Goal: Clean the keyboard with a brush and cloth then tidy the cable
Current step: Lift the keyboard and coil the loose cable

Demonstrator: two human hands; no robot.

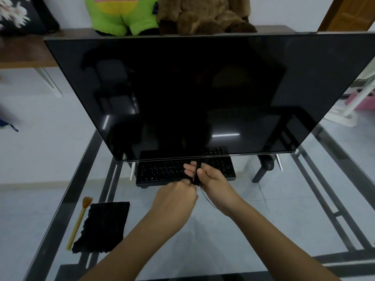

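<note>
A black keyboard (162, 172) lies on the glass table under the bottom edge of a large dark monitor. Just in front of its right half, both hands hold a bunched black cable (196, 173). My right hand (211, 180) grips the bundle upright, fingers wrapped around it. My left hand (176, 194) pinches the cable at the bundle's lower end. A thin loose strand (206, 197) hangs down between the wrists. A yellow-handled brush (78, 222) and a black cloth (104, 226) lie side by side at the table's front left.
The big black monitor (203, 94) stands on metal feet, overhanging the keyboard. The glass table (253, 216) has a dark metal frame. Behind the monitor a shelf holds a green plush toy (121, 15) and a brown one (203, 15).
</note>
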